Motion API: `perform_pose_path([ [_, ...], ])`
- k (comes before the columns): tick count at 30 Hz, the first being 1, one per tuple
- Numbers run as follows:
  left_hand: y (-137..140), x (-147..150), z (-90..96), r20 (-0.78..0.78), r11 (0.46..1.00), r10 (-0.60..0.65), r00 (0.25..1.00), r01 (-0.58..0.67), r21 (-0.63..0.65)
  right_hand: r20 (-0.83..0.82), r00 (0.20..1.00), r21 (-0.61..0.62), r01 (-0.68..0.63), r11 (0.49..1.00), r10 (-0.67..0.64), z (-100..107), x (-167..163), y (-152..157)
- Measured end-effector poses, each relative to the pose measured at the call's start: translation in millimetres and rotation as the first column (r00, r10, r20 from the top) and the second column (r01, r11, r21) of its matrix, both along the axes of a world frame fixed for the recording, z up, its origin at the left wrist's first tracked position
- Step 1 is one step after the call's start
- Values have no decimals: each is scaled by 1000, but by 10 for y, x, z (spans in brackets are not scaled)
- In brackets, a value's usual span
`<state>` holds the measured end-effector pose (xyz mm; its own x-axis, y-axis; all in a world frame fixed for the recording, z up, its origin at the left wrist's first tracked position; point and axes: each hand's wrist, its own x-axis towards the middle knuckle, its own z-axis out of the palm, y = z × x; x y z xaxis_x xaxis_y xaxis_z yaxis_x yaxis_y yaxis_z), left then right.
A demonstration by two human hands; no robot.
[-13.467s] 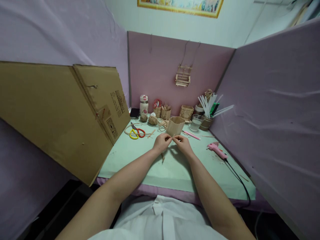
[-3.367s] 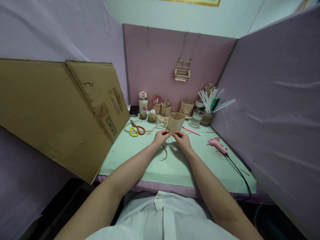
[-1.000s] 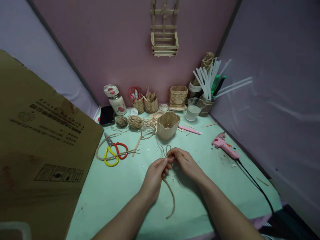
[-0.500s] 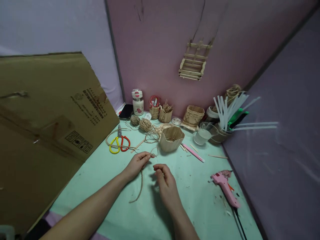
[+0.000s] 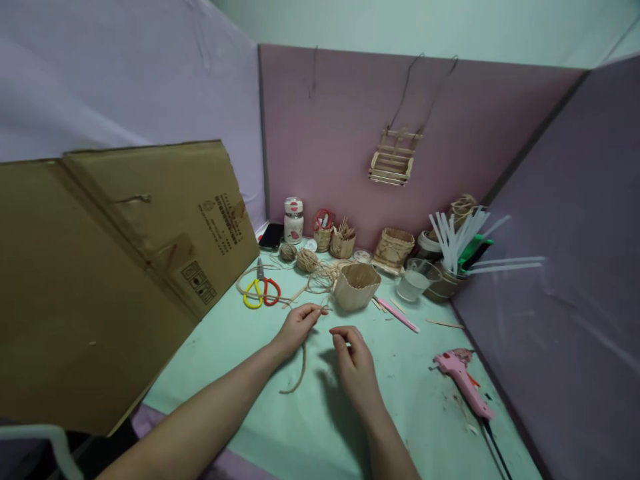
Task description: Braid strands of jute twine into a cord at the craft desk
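My left hand is pinched on a piece of twine. One tail of it hangs below the palm and curves onto the table, and a thin end pokes out past the fingertips. My right hand is held just to the right, thumb and curled fingers brought together; whatever lies between them is too small to make out. A wooden-slat pot stands just beyond both hands. Scissors with one yellow and one red handle lie to the left, near loose twine and twine balls.
On the left leans a large cardboard sheet. A pink glue gun lies at right. Behind are a cup of glue sticks, a clear cup, a woven basket and a jar. A pink pen lies beyond my right hand.
The head view has tilted up and swung left, so everything sits farther right in the picture. Both hands keep nearly the same pose, and the twine stays in my left hand.
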<state>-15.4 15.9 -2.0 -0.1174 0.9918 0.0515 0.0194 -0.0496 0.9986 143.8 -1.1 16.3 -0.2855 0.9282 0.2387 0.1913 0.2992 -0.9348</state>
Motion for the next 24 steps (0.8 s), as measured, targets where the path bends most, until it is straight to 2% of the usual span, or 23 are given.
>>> perform_pose_path([
  [7,-69,14,76,-37,991,-30,999,35,130,62,998,23,29,999,-30,-75,-75,68],
  [10,-82,11,89,-31,987,-41,999,46,157,152,988,50,-11,999,4,69,-71,88],
  [15,-66,-3,34,-26,981,-67,997,70,179,381,903,97,-252,963,199,415,-19,113],
  [16,-58,-9,13,-24,981,-76,997,79,180,401,893,99,-265,959,205,446,-18,146],
  [18,-43,-21,-30,-19,980,-86,996,88,181,408,903,107,-193,975,134,448,-41,247],
  [21,-35,-28,-71,-24,982,-87,996,90,168,391,918,156,1,988,-63,328,-125,443],
  [22,-38,-26,-73,-29,983,-82,996,86,163,366,927,162,28,986,-86,268,-159,502],
  [24,-52,-16,-58,-54,984,-62,997,70,161,299,953,147,8,989,-52,140,-224,586],
])
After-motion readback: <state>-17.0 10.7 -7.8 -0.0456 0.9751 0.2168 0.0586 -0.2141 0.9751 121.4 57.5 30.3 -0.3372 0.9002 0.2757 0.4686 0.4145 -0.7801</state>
